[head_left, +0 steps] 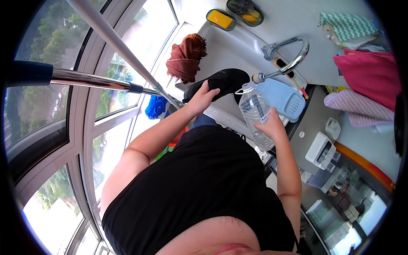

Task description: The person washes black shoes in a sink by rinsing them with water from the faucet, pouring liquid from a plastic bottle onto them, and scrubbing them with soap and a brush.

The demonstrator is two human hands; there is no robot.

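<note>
My left hand (pixel 204 98) is closed round a black shoe (pixel 229 80), thumb on top, and holds it over the white sink (pixel 242 51). In my right hand (pixel 272 125) is a large clear plastic bottle (pixel 251 106), gripped round its lower part. The bottle's open mouth, with a ring handle at the neck, is close to the end of the chrome faucet (pixel 293 63). Whether water is running I cannot tell. Part of another black object shows between shoe and bottle, mostly hidden. A light blue plastic washboard (pixel 282 100) lies just right of the bottle.
A brown cloth (pixel 187 59) lies on the sink's left edge. Soap dishes, one with a yellow bar (pixel 220 19), stand at the back. Metal poles (pixel 106 80) cross by the windows at left. Towels (pixel 369 76) and a white dispenser (pixel 321 151) are at right.
</note>
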